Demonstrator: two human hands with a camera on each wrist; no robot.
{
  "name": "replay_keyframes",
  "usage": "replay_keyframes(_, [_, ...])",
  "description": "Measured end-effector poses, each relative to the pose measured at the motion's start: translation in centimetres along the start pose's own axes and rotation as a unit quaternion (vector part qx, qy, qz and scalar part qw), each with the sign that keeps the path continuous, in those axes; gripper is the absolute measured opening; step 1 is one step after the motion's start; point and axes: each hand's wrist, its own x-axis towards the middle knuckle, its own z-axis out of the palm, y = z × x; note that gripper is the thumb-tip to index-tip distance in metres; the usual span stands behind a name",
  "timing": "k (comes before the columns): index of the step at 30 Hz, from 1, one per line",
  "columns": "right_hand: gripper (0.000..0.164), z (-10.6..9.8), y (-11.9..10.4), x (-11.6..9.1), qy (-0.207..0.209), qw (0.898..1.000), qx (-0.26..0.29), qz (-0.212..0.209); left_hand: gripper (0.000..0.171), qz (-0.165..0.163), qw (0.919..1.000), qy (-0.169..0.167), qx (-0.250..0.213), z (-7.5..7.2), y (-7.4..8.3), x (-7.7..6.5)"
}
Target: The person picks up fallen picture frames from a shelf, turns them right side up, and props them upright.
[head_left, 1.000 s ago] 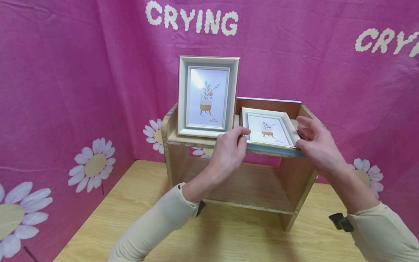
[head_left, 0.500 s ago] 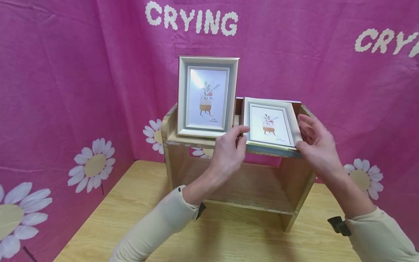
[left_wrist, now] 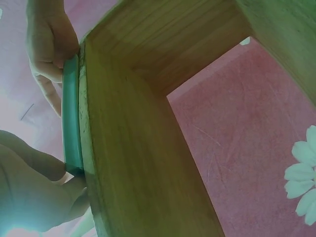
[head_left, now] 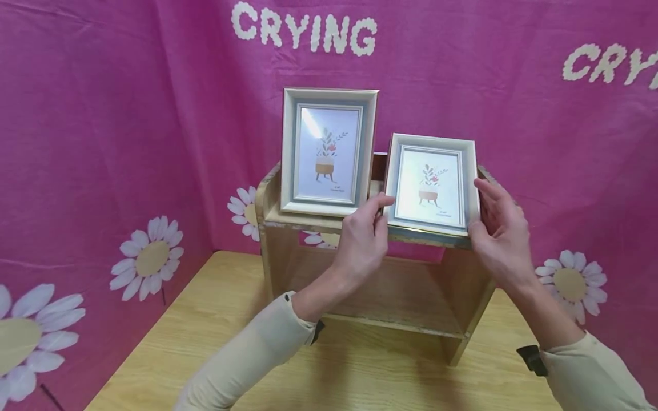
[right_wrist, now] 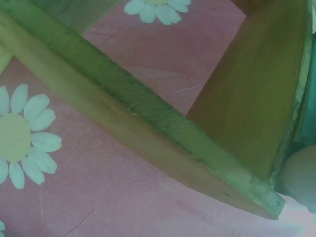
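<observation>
A picture frame (head_left: 432,182) with a pale border and a potted-plant print leans back on the top shelf's right side, its lower edge at the shelf's front. My left hand (head_left: 362,235) pinches its lower left side with curled fingers. At the lower right side my right hand (head_left: 502,242) grips the edge between thumb and fingers. In the left wrist view the frame's bluish-green bottom edge (left_wrist: 72,118) lies against the shelf board, with my left hand (left_wrist: 32,182) at one end. A matching picture frame (head_left: 329,154) stands upright on the left, just apart.
The small wooden shelf unit (head_left: 375,285) stands on a light wooden table (head_left: 205,342). Its side panel (right_wrist: 148,118) crosses the right wrist view. A pink cloth (head_left: 205,57) with daisies and white letters hangs behind and at the left.
The right picture frame has tilted up from nearly flat to a steep lean, its top edge rising. My right hand turned slightly with it; the left hand and left frame stayed nearly put.
</observation>
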Motion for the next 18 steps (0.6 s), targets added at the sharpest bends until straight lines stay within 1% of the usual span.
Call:
replay_keyframes(3, [0.059,-0.1,0.2,-0.3,0.003,1.0,0.024,-0.018,0.032,0.011,0.9998,0.003,0.017,0.2,0.0,0.0])
replay_keyframes(6, [0.059,-0.2,0.5,-0.5,0.002,0.998,0.037,-0.049,0.036,0.013,0.9994,-0.001,0.033,0.1,0.2,0.0])
replay_keyframes(9, [0.06,-0.3,0.8,-0.8,0.002,0.995,0.062,-0.081,0.041,0.009,0.9984,-0.017,0.053,0.0,0.5,0.0])
replay_keyframes(13, [0.06,-0.3,1.1,-0.9,0.009,0.991,0.081,-0.108,0.045,0.007,0.9952,-0.046,0.086,0.0,0.8,0.0])
replay_keyframes(15, [0.06,-0.2,1.3,-1.0,0.014,0.99,0.074,-0.117,0.045,0.004,0.9938,-0.057,0.095,-0.1,0.9,-0.1])
replay_keyframes(18, [0.059,-0.2,1.5,-1.2,0.021,0.99,0.055,-0.125,0.047,-0.003,0.9932,-0.068,0.095,-0.2,0.8,-0.1])
